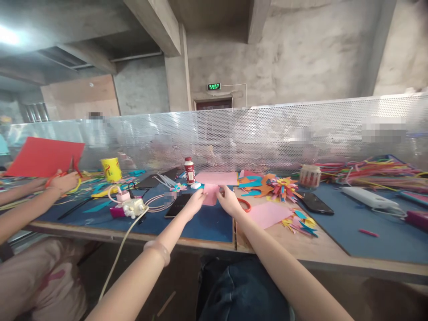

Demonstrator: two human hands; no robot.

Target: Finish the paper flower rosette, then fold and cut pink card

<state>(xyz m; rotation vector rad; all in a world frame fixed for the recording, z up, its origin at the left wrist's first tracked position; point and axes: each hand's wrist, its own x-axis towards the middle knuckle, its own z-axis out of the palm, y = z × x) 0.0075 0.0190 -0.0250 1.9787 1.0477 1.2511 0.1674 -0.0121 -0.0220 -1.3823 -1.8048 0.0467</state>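
A small pink paper piece (210,195) is held up over the table in front of me. My left hand (197,200) grips its left edge, and my right hand (228,199) pinches its right edge. Behind it lies a larger pink sheet (217,178). Orange scissor handles (246,205) show just right of my right hand, partly hidden. Another pink sheet (270,214) lies to the right, beside cut paper pieces (302,223) and a multicoloured paper flower (283,188).
A dark tablet (177,206), red bottle (189,170), power strip (130,208) and yellow can (111,170) stand or lie leftward. At far left a person cuts red paper (47,157). Rightward are a phone (316,203), glass jar (310,176) and white power strip (369,198).
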